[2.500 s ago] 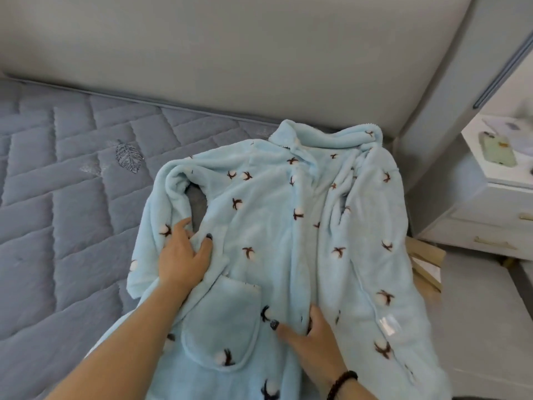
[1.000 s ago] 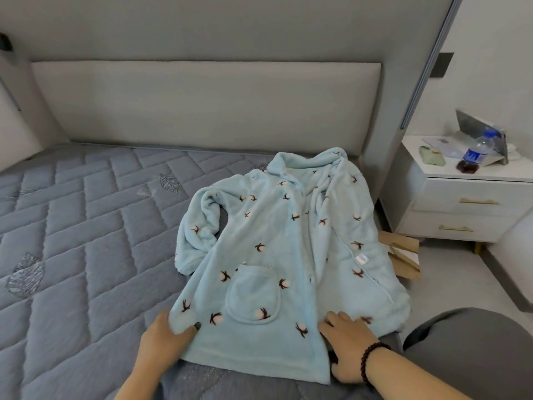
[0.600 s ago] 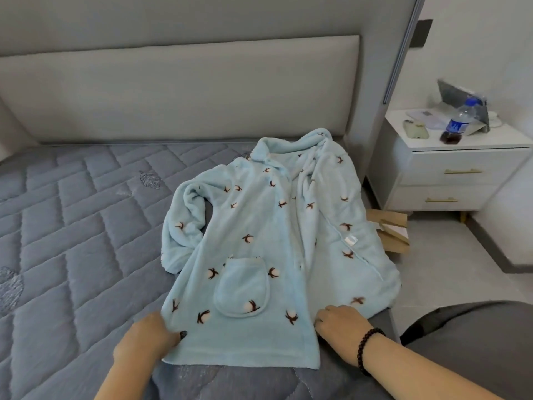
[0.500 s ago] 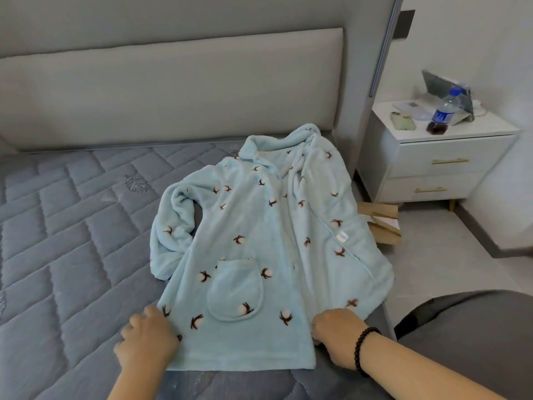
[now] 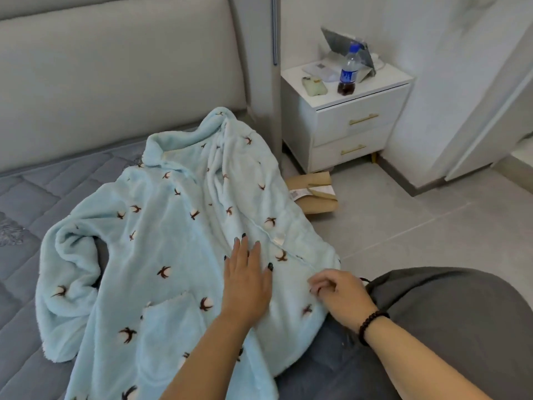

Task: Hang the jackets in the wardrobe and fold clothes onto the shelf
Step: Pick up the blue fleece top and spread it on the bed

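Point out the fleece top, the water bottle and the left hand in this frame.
fleece top (image 5: 161, 226), head view, on its chest panel.
water bottle (image 5: 349, 72), head view, on its blue label.
left hand (image 5: 246, 278), head view, on the back of the hand.

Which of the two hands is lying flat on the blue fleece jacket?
The left hand, fingers spread flat on the jacket. The right hand, with the bead bracelet, has its fingers curled at the jacket's edge instead.

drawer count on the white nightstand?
2. The upper drawer sits directly under the nightstand top; the lower drawer is right below it, nearest the floor. Each has one gold handle. No others visible.
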`<action>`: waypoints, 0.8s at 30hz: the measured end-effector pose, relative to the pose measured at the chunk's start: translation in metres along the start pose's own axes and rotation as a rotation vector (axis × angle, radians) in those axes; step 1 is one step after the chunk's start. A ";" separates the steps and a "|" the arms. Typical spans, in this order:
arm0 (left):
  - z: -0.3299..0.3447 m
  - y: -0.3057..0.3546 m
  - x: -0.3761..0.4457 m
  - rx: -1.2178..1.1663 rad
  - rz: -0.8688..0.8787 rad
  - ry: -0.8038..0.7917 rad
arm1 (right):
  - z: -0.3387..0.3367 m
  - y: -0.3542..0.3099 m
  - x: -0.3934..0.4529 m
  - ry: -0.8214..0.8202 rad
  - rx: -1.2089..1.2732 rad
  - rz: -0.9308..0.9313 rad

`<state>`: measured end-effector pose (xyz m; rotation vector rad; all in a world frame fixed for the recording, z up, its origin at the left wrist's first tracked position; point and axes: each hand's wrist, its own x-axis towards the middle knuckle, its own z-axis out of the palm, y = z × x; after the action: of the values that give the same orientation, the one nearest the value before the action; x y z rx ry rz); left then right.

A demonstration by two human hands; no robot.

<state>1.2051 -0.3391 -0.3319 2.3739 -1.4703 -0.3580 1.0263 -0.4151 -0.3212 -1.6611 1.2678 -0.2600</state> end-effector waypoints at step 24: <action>0.069 0.006 0.026 0.171 -0.047 0.067 | -0.030 0.093 0.160 0.042 1.217 0.797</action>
<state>1.1859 -0.3748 -0.3934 2.5304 -1.4699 -0.1674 1.0183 -0.5604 -0.4398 -0.0946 1.2758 -0.4405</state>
